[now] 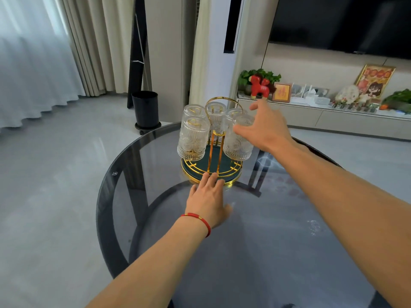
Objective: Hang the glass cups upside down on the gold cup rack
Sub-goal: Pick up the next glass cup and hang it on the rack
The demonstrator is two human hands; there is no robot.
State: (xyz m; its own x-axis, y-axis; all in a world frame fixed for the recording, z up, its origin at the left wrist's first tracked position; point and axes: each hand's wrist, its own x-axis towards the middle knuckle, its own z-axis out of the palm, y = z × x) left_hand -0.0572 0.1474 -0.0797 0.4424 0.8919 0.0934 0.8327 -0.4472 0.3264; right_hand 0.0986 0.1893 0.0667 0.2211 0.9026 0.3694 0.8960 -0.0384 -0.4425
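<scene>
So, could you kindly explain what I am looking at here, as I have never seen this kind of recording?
There is no machine: one camera worn on a person's head looks down at their two bare hands. On the round glass table stands a gold cup rack with glass cups hanging upside down on it. The left hand lies flat, fingertips touching the rack's base. The right hand is open beside the nearest cup on that side; whether it touches is unclear. Neither hand holds anything.

Cups [193,138] upside down on rack [211,172], rack on table [155,218], bin [145,108] behind.
</scene>
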